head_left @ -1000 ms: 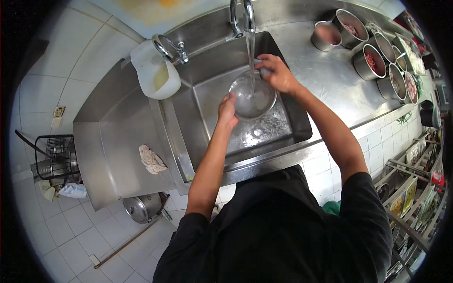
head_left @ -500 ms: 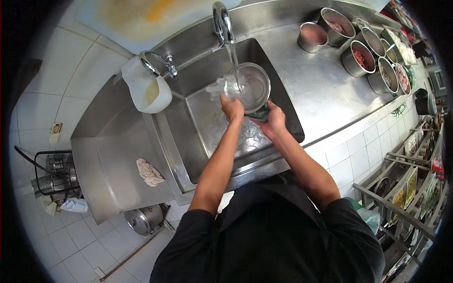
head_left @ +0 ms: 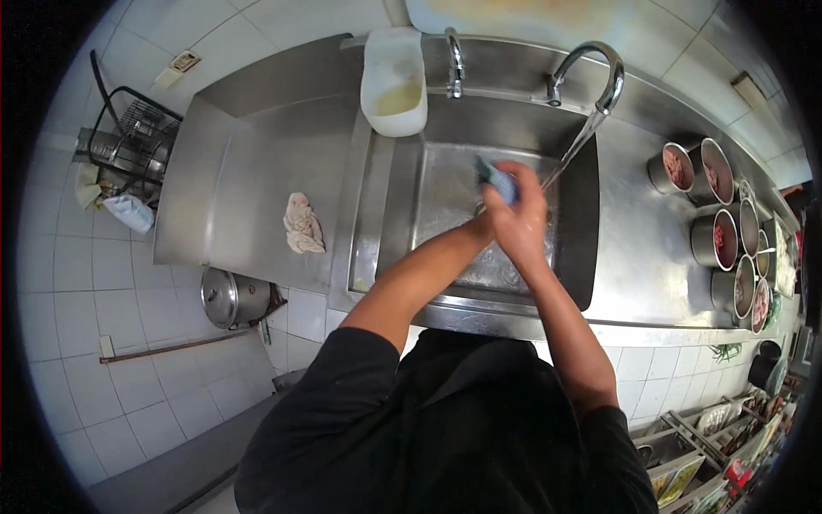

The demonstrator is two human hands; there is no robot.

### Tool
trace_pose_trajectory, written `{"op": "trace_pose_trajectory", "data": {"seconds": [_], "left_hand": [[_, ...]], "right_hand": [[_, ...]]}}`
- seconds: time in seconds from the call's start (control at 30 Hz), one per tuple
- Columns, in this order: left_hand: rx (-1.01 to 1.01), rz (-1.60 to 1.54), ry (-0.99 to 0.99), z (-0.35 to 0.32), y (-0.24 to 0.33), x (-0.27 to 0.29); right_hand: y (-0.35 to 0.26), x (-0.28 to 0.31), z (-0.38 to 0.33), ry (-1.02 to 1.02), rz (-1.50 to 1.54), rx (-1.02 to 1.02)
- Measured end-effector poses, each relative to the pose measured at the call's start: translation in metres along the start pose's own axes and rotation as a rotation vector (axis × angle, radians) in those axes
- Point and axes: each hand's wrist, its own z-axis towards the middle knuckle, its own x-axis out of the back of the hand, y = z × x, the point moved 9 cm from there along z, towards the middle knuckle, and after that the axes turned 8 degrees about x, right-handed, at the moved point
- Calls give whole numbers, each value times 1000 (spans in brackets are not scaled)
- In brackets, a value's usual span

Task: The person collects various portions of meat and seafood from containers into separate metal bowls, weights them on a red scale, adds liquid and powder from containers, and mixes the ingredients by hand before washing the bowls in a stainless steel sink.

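Note:
Over the steel sink (head_left: 575,257), my right hand (head_left: 522,218) is closed around a blue and dark green scrubbing sponge (head_left: 503,185). My left hand (head_left: 488,226) meets it from below and left, mostly covered by the right hand, so its fingers do not show. Water runs from the tall curved faucet (head_left: 610,81) in a slanting stream (head_left: 582,139) just beyond my right hand. The round metal bowl is not visible; my hands may hide it.
A white plastic container (head_left: 394,90) with yellowish liquid stands at the sink's back left, beside a smaller faucet (head_left: 454,64). A crumpled cloth (head_left: 303,224) lies on the left counter (head_left: 257,171). Several metal pots (head_left: 713,242) of meat crowd the right counter. A lidded pot (head_left: 235,297) sits below left.
The view has turned left. The metal bowl, held under the water before, no longer shows. My hands have come together, with the sponge raised in the right one, nearer the camera.

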Motion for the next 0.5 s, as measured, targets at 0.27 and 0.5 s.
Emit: {"op": "trace_pose_trajectory", "data": {"seconds": [0.27, 0.5], "left_hand": [[7, 1994, 977, -45, 1, -24], [37, 1887, 848, -17, -7, -59]], "right_hand": [[40, -87, 104, 35, 688, -341], [189, 18, 63, -468, -318, -363]]}}
